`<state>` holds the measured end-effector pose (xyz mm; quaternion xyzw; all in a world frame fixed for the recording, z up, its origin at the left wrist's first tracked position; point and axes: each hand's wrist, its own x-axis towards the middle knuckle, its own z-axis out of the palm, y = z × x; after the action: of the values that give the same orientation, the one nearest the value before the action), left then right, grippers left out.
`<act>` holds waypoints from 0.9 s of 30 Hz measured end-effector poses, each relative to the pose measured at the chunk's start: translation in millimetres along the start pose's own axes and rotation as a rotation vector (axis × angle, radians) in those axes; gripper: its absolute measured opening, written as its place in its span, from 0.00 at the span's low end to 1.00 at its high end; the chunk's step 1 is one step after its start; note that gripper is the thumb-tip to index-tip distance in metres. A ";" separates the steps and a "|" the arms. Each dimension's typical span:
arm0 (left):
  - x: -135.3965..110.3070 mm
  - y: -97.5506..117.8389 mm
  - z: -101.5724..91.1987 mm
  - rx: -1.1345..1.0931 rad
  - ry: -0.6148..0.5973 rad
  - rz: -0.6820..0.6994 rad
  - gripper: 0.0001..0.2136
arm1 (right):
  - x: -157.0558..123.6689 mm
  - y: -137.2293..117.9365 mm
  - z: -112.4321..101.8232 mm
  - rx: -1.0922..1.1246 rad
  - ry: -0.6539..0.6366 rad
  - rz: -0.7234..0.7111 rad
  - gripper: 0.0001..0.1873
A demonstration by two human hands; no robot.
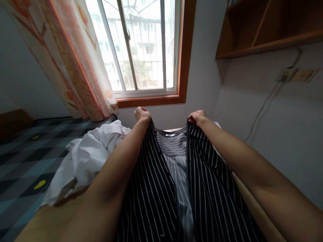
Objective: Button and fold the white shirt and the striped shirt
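Observation:
A black garment with thin white stripes lies spread lengthwise in front of me, open down the middle so its grey striped lining shows. My left hand is closed on the garment's far left top edge. My right hand is closed on the far right top edge. Both arms reach straight out over the cloth. The fingertips are hidden behind the fabric.
A crumpled white cloth lies left of the garment on a wooden surface. A checked blue bedcover lies further left. Ahead are a window with a patterned curtain. A wooden shelf and a wall socket with a cable are at the right.

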<state>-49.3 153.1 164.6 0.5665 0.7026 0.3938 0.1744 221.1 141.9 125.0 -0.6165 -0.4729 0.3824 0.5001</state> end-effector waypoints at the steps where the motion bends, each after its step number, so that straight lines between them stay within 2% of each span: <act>1: -6.1 -1.3 8.8 -0.015 -0.060 -0.010 0.13 | -6.6 5.3 6.9 -0.015 -0.017 0.017 0.13; 3: -22.0 -11.1 24.1 -0.041 -0.203 -0.026 0.13 | -27.2 22.0 17.9 -0.045 -0.091 0.073 0.13; 5: -38.6 -28.1 33.4 -0.076 -0.396 0.009 0.13 | -51.9 42.3 23.8 -0.093 -0.291 0.101 0.14; 7: -51.3 -48.1 35.1 -0.068 -0.550 0.156 0.14 | -72.9 60.5 23.1 -0.187 -0.523 0.042 0.16; 8: -55.9 -57.8 33.5 -0.028 -0.573 0.255 0.13 | -80.1 67.6 20.5 -0.255 -0.588 -0.026 0.17; 9: -59.6 -66.6 30.7 0.038 -0.548 0.349 0.13 | -84.9 73.2 16.8 -0.331 -0.592 -0.113 0.19; 11: -67.5 -80.3 23.0 0.217 -0.367 0.465 0.14 | -87.8 80.9 7.5 -0.480 -0.440 -0.276 0.20; 13: -80.4 -88.1 14.1 0.381 -0.187 0.530 0.14 | -84.2 86.3 -2.0 -0.621 -0.253 -0.375 0.22; 16: -115.0 -89.9 0.5 0.541 -0.087 0.736 0.14 | -73.2 94.3 -13.6 -0.792 -0.087 -0.413 0.32; 18: -145.5 -87.3 -7.9 0.598 -0.125 0.878 0.14 | -66.0 98.7 -19.5 -0.830 -0.006 -0.365 0.38; 19: -161.3 -85.7 -11.5 0.612 -0.169 0.905 0.15 | -64.0 99.7 -21.8 -0.820 0.037 -0.314 0.40; 20: -176.4 -84.3 -14.4 0.618 -0.233 0.888 0.16 | -63.9 99.6 -23.5 -0.803 0.084 -0.263 0.40; 22: -202.6 -83.2 -17.8 0.605 -0.392 0.753 0.22 | -72.7 95.9 -24.3 -0.783 0.189 -0.231 0.39; 24: -221.5 -85.1 -18.0 0.566 -0.533 0.621 0.27 | -96.0 89.3 -21.1 -0.798 0.242 -0.337 0.36; 25: -228.3 -87.1 -17.2 0.543 -0.594 0.603 0.28 | -112.8 86.0 -18.1 -0.811 0.198 -0.414 0.32; 26: -233.7 -89.4 -16.0 0.526 -0.650 0.616 0.28 | -132.0 83.5 -14.5 -0.819 0.101 -0.481 0.29; 27: -238.0 -91.9 -14.6 0.520 -0.702 0.648 0.27 | -152.7 82.1 -10.5 -0.820 -0.051 -0.517 0.24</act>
<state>-49.1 -78.7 56.9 0.8761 0.4655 0.0278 0.1225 207.7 -12.5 46.7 -0.6154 -0.7344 0.0430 0.2829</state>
